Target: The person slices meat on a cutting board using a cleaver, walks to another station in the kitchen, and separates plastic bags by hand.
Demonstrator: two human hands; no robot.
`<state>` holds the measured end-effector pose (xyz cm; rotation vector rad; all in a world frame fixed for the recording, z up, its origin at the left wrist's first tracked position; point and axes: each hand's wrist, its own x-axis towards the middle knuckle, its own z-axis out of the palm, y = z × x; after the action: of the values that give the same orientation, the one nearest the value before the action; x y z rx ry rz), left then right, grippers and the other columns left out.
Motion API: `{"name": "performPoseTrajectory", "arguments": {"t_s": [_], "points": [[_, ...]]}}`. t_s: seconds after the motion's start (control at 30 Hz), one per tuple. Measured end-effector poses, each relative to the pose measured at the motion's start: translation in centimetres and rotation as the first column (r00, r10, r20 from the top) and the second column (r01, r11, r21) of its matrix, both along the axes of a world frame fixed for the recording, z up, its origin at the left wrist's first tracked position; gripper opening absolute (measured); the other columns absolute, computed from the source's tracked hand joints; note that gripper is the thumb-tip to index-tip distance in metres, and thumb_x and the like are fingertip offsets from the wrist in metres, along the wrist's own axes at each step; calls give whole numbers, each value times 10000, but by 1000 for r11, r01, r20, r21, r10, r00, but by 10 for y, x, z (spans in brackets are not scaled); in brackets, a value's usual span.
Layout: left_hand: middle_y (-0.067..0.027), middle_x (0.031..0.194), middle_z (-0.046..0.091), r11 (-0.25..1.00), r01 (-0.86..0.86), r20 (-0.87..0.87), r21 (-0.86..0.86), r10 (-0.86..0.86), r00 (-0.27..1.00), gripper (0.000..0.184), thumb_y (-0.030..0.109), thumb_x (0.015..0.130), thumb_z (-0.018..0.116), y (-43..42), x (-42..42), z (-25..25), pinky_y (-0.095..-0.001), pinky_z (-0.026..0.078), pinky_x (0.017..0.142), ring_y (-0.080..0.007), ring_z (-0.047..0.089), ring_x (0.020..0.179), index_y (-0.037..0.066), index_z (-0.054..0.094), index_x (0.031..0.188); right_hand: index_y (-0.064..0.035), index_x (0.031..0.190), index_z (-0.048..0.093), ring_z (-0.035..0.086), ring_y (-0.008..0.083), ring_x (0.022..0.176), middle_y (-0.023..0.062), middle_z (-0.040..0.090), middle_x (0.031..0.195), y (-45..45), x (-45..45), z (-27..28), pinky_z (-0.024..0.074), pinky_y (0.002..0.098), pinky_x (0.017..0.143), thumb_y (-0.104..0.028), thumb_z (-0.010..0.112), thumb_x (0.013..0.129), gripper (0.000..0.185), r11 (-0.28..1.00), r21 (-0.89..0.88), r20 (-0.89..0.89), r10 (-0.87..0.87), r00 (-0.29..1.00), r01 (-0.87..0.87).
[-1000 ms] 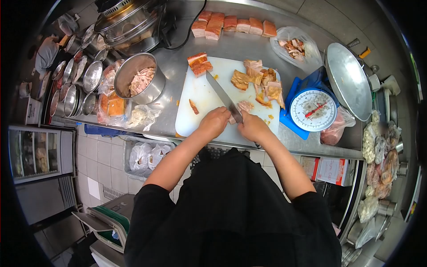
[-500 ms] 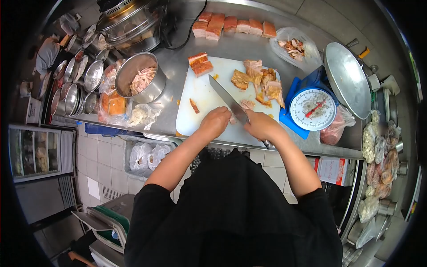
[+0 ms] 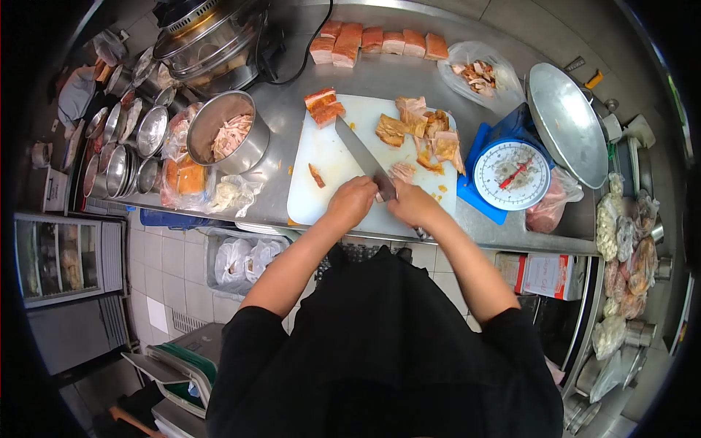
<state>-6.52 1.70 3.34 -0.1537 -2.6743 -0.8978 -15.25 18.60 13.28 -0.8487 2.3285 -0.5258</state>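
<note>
My right hand [image 3: 413, 205] is wrapped round the handle of a large knife [image 3: 363, 155], its blade slanting up and left over the white cutting board [image 3: 307, 197]. Beside the blade, my left hand [image 3: 353, 200] has its fingers curled on a small pale piece of meat, mostly hidden by the fingers and knife. Browned cuts of roast pork [image 3: 416, 125] lie on the board's right half. At its top left corner are reddish pork pieces [image 3: 324, 107]. A thin browned strip [image 3: 316, 175] rests left of the knife.
A blue dial scale [image 3: 511, 175] with a metal pan [image 3: 566, 120] stands right of the board. To the left is a steel pot [image 3: 263, 135] containing shredded meat. Pork blocks [image 3: 347, 45] line the counter's back, beside a plastic bag of scraps [image 3: 478, 77].
My right hand and the knife have moved slightly left, closer to my left hand. My left hand has barely moved. The whole view has shifted a little.
</note>
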Motion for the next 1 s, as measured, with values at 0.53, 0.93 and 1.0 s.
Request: {"name": "performPoseTrajectory", "arguments": {"t_s": [0.53,0.93,1.0], "points": [[-140,947,653,999,-35,-6,9,35,999,79,9,833,680,5,6,-6,-436,532,825,-354,642,942,19,658,908,-4,1188,607,726,416,851,286,725,961,6,7,6,554,490,815,-195,570,922,329,994,107,121,-36,992,23],[-151,1057,680,947,-208,90,247,191,977,198,64,873,638,11,-12,25,-449,532,886,-361,655,1005,20,685,1060,-43,1076,563,472,142,421,41,530,635,75,-1,-5,408,310,414,-90,608,942,149,663,-442,627,-254,736,604],[-143,1112,673,980,-124,83,158,112,990,265,103,882,654,15,-31,25,-452,510,946,-353,636,1076,26,676,1134,-45,1072,561,478,141,421,41,533,632,94,3,0,405,311,414,-88,607,940,147,635,-436,624,-296,723,637]]}}
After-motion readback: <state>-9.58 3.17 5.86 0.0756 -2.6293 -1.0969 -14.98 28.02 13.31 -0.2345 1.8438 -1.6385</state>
